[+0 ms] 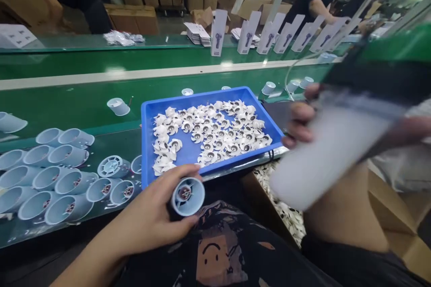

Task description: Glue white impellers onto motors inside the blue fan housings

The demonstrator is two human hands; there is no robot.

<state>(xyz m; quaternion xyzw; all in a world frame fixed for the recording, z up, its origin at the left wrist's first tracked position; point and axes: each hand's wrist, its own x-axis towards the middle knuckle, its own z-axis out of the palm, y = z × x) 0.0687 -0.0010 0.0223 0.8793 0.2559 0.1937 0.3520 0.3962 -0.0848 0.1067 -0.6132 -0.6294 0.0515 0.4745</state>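
My left hand (168, 206) is wrapped round a light blue plastic cup-shaped housing (198, 202), its mouth facing me. Inside it show spokes and a small reddish-brown part at the middle. On the right, my right hand (299, 119) has its fingers curled round a large white, black and green cylinder-like object (323, 152), smeared by motion; its kind cannot be made out. In front of my left hand sits a blue tray (145, 143) of small white fan impellers (218, 134). Several more light blue housings (67, 179) lie in rows left of the tray.
A green conveyor (67, 94) runs across, with scattered blue housings (118, 106) on it. White printed boxes (218, 33) stand along the far ledge. An open carton (269, 197) of white impellers is below right. People (313, 0) work across the line.
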